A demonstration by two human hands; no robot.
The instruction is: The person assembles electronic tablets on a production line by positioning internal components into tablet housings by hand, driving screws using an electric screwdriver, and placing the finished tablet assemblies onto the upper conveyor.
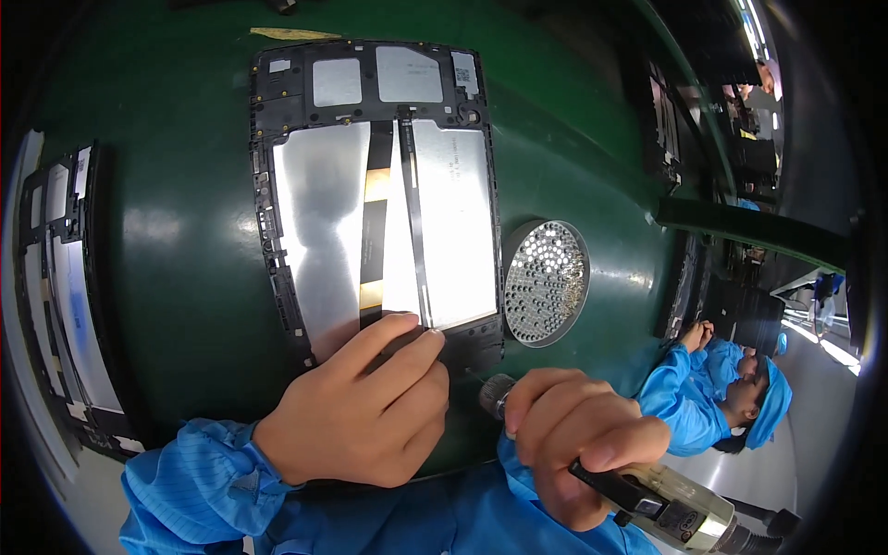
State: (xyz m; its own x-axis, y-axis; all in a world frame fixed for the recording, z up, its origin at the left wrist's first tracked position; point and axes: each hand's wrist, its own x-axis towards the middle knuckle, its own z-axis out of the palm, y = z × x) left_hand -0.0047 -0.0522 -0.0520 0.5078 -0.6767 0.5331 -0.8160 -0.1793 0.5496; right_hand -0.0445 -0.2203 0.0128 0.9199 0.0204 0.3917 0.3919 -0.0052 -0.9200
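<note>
Panel (319, 203) looks part-fastened, fasteners (544, 277) left in the dish (536, 345), right hand (578, 435) clenched round a powered driver (683, 507), left hand (370, 416) touching, its grip unclear.

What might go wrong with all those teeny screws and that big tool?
The screws seem to lie loose in an open round dish close beside the panel, so a bump might spill them. The power driver in the right hand points toward the panel's lower corner, near the left hand; a slip might scratch the panel or poke a finger.
</note>
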